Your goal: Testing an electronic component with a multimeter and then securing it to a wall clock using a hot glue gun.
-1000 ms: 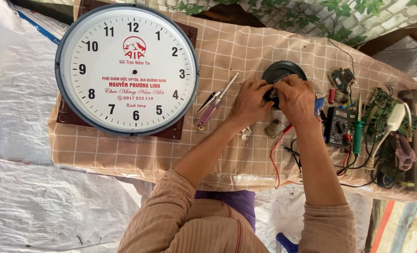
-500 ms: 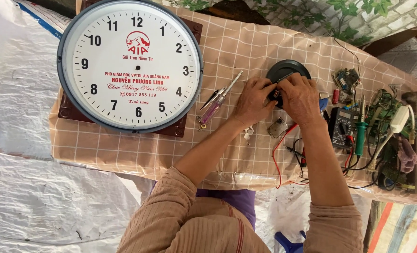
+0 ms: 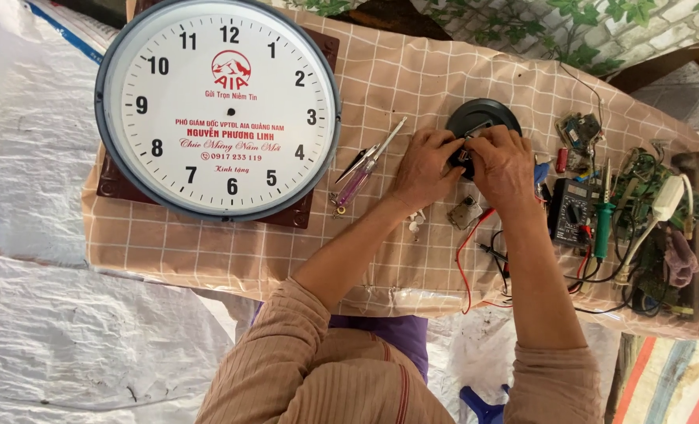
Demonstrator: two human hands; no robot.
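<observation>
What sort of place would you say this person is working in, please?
Probably a small makeshift repair bench for clocks and electronics, perhaps outdoors. A handless wall clock lies on the checked tablecloth, a multimeter and bare circuit boards lie alongside, and both hands work a small part over a black round piece.

wall clock [image 3: 217,110] 1 | screwdriver [image 3: 371,163] 1 | multimeter [image 3: 569,213] 1 | round black disc [image 3: 483,118] 1

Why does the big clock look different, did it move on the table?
No. The wall clock covers the same dark board and cloth squares; only the camera shifted.
</observation>
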